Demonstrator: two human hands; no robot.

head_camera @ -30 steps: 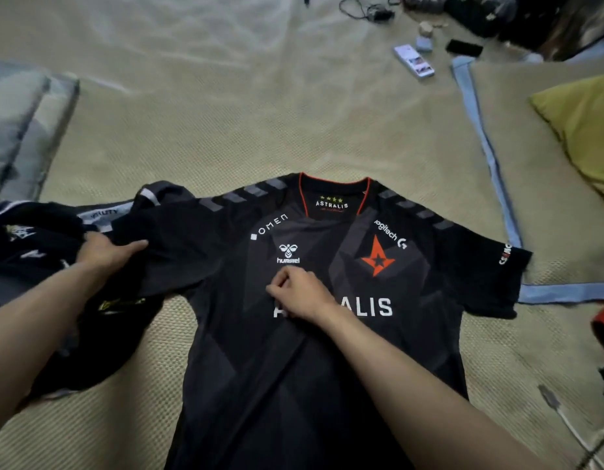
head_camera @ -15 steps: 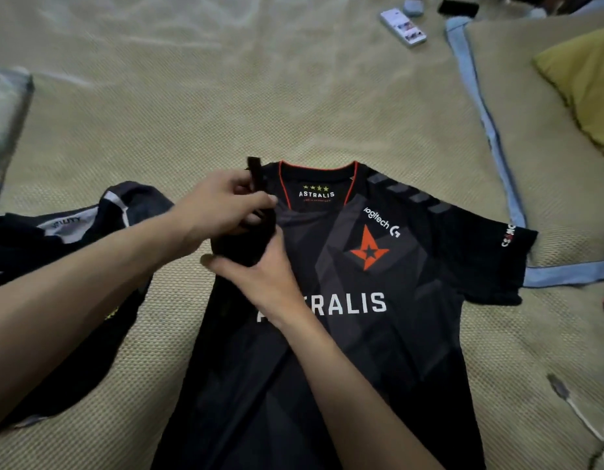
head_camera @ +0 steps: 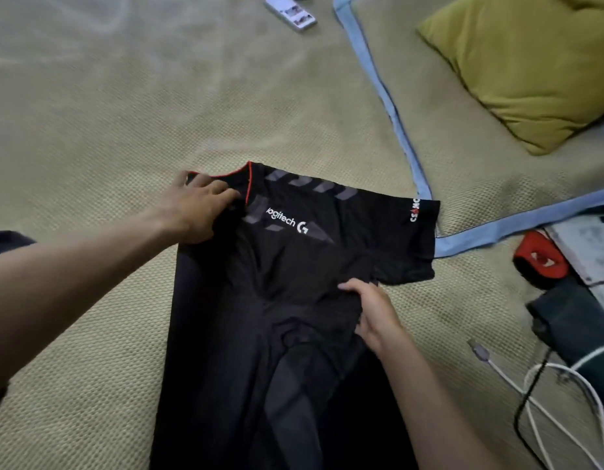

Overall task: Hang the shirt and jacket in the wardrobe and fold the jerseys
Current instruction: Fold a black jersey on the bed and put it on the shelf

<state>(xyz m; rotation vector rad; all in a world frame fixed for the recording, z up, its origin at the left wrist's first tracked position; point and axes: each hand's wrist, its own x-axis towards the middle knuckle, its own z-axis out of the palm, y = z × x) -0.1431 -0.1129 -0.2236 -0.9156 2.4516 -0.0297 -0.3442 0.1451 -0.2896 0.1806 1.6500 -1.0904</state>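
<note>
A black jersey (head_camera: pixel 294 266) with a red-trimmed collar and a white logo lies on the beige bed cover. Its left side and sleeve are folded in over the chest. The right sleeve (head_camera: pixel 409 239) still lies spread out flat. My left hand (head_camera: pixel 195 212) rests on the folded edge by the collar and presses it down with its fingers spread. Below the right sleeve, my right hand (head_camera: pixel 371 313) grips the jersey's side seam, its fingers curled round the fabric. The jersey's lower part runs out of the bottom of the view.
A yellow pillow (head_camera: pixel 524 66) lies on a blue-edged blanket (head_camera: pixel 388 106) at the right. A white box (head_camera: pixel 290 11) sits at the top. White cables (head_camera: pixel 544 395), a red-black object (head_camera: pixel 541 259) and a dark pouch (head_camera: pixel 571 320) crowd the right edge. Another dark garment (head_camera: pixel 6 239) peeks in at the left.
My left hand has folded the jersey's left sleeve and side in over the chest and now presses near the collar. My right hand has moved from the chest to the right side seam.
</note>
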